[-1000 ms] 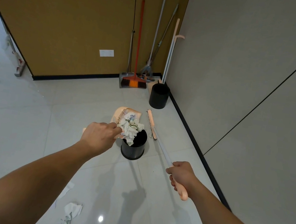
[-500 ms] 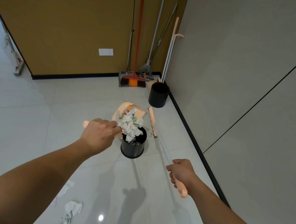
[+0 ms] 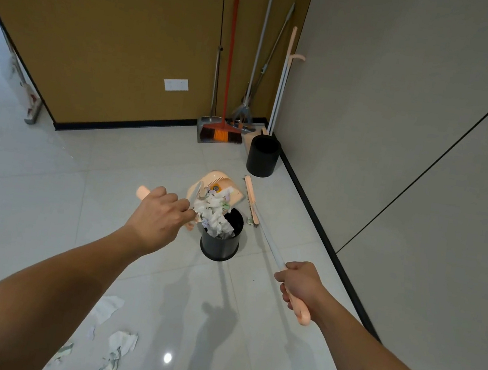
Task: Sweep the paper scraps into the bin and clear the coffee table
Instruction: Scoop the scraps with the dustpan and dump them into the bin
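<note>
Scraps of crumpled white paper [image 3: 214, 217] spill from the tilted peach plastic dustpan [image 3: 216, 184] into the small black round bin [image 3: 220, 242] standing on the glossy pale tiled floor [image 3: 46, 187]. The left hand [image 3: 157, 219] grips the dustpan's handle with curled fingers, holding the pan over the bin's rim. The right hand [image 3: 300, 283] is wrapped round the handle of the long peach broom [image 3: 251, 200], whose head lies on the floor just right of the bin. More white paper scraps [image 3: 117, 346] lie on the tiles near the left forearm.

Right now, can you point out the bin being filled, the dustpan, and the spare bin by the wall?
bin being filled [image 3: 220, 246]: head view, on its black front wall.
dustpan [image 3: 221, 181]: head view, on its peach back wall.
spare bin [image 3: 262, 162]: head view, on its black side.
</note>
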Demonstrator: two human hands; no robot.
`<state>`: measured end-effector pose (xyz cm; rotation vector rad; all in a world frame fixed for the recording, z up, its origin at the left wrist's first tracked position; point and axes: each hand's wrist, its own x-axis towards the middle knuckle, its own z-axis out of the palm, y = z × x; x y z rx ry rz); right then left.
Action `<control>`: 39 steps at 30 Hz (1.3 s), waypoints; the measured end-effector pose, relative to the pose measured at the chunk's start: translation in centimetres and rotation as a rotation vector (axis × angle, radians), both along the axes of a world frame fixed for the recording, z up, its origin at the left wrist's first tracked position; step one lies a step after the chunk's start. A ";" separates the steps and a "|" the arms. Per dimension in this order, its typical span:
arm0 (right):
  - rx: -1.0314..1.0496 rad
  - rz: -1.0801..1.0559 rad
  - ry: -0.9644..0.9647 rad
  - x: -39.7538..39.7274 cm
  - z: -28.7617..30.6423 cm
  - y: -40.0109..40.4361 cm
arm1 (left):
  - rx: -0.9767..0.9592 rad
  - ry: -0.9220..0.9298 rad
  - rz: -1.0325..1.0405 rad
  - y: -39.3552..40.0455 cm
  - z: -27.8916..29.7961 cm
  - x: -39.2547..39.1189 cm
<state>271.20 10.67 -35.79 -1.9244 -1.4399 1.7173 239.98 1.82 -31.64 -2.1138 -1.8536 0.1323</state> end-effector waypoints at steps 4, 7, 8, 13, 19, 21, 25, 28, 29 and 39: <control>-0.006 -0.001 0.006 0.0 0.0 0.1 | 0.011 0.048 -0.037 0.5 0.1 -0.3; -0.015 -0.009 0.013 -0.1 0.1 0.3 | 0.026 0.054 -0.060 1.0 0.0 -0.2; -0.017 -0.010 0.010 -0.1 0.1 0.3 | 0.034 0.055 -0.063 1.2 0.0 -0.2; -0.016 -0.022 0.010 0.0 0.0 0.4 | 0.035 0.054 -0.064 2.0 0.1 -0.1; -0.014 -0.039 0.013 -0.4 -0.1 0.9 | 0.024 0.010 -0.018 2.1 0.0 -1.1; -0.011 -0.042 0.008 -0.9 -0.3 1.2 | 0.033 -0.001 0.008 2.2 -0.2 -1.7; -0.011 -0.051 -0.005 -2.7 -0.7 1.7 | 0.086 -0.062 0.104 2.6 -0.7 -3.8; -0.013 -0.065 -0.014 -4.3 -1.2 2.1 | 0.138 -0.136 0.203 2.8 -0.9 -5.7; -0.014 -0.072 -0.018 -4.8 -1.4 2.3 | 0.163 -0.167 0.240 2.9 -0.9 -6.4; -0.138 -0.207 0.003 -10.6 -4.2 9.2 | 0.307 -0.378 0.584 7.4 -2.7 -14.1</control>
